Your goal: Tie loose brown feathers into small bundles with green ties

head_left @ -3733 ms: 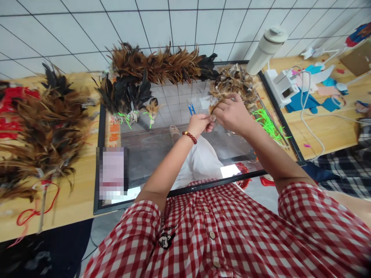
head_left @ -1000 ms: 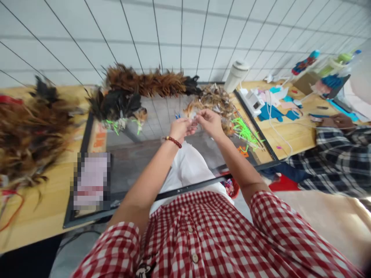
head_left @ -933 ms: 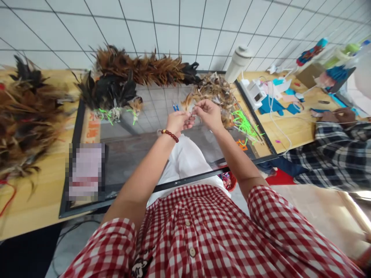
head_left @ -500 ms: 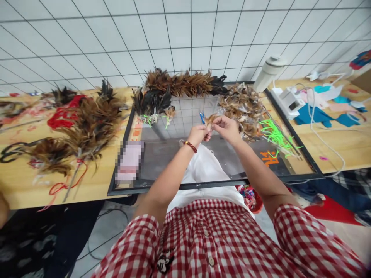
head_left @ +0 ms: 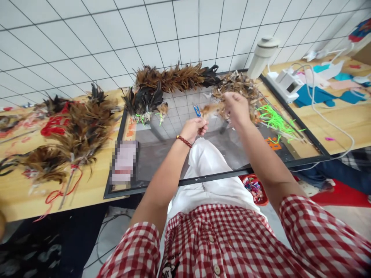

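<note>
Gripping a brown feather tuft [head_left: 209, 109] at one end, the left hand [head_left: 196, 129] holds it above the glass panel [head_left: 153, 144], near the blue snips [head_left: 197, 111]. The right hand [head_left: 237, 108] is blurred before the feather pile [head_left: 236, 82]; its grip cannot be determined.

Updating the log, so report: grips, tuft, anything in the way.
Left grip pinching tuft. Right grip by brown pile, blurred, hold unclear. Tuft slants toward right grip. Snips close beyond left grip, possible snag.
</note>
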A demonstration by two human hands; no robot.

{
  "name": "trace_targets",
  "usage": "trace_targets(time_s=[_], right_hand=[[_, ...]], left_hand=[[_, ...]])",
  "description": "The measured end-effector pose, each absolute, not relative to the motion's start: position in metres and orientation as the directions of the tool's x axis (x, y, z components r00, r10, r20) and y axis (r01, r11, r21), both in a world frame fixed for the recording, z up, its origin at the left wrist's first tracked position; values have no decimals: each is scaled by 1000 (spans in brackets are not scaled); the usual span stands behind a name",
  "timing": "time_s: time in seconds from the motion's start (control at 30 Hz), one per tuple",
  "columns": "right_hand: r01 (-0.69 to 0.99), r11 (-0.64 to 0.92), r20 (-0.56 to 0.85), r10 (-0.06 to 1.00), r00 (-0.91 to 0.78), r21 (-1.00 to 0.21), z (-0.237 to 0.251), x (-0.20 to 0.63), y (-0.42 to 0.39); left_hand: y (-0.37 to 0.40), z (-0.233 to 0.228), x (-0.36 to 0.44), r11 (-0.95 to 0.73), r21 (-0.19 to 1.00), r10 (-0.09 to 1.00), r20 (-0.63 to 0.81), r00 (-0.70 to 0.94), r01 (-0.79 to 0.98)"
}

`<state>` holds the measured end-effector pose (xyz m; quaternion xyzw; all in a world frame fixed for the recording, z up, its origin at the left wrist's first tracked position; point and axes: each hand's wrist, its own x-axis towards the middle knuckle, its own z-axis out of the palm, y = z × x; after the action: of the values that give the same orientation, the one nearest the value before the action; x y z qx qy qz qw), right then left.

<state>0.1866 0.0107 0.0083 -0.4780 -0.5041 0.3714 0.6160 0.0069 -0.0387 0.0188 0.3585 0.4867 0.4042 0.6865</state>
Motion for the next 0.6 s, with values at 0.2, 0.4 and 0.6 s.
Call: trace_targets(time_s=[0.2,0.4,0.6], right_hand=[[-136,-10,1,997,-81,-991,1,180,-4],[-189,-146,-98,965,-242,-971,-2,150,-20],[-111,-60,-34,975,-220,-992,-6,162,-12]], left_hand=[[-34,16,6,425,825,904,-404,138,-373],[-37,14,2,508,827,837,-409,363,-241],[-36,12,4,530,784,833,-411,371,-322]])
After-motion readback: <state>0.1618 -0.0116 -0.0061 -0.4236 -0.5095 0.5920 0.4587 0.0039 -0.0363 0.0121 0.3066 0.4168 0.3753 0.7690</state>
